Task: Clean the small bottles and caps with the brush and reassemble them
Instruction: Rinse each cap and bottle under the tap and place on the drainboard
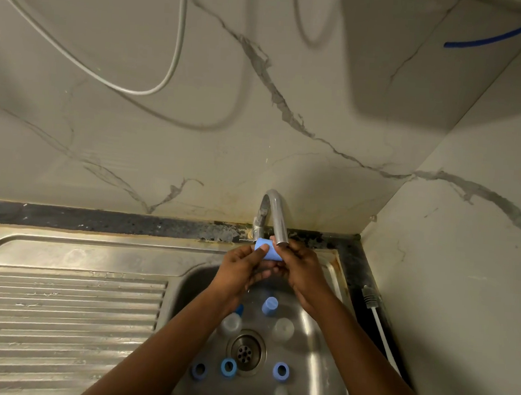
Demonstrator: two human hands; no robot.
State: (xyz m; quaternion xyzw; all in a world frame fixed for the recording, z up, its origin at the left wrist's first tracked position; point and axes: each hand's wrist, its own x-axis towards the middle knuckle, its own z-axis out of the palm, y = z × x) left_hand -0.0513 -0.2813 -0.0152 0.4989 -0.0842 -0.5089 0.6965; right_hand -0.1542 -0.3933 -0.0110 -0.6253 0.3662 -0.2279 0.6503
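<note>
Both hands hold one blue cap (267,249) just under the tap spout (277,220), above the sink. My left hand (242,268) pinches its left end with thumb and fingers; my right hand (302,268) grips its right end. In the sink bowl (318,365) stand another blue cap (269,305) upright, two clear small bottles (231,323) (283,328), and three blue caps lying open side up (199,369) (229,367) (281,370) around the drain (246,350). A blue piece (239,309) shows beside my left forearm. No brush shows.
A ribbed steel draining board (66,316) lies left of the bowl. A marble-patterned wall (258,120) rises behind and to the right. A white cable with a grey plug (372,304) runs along the right rim. Hoses hang on the wall above.
</note>
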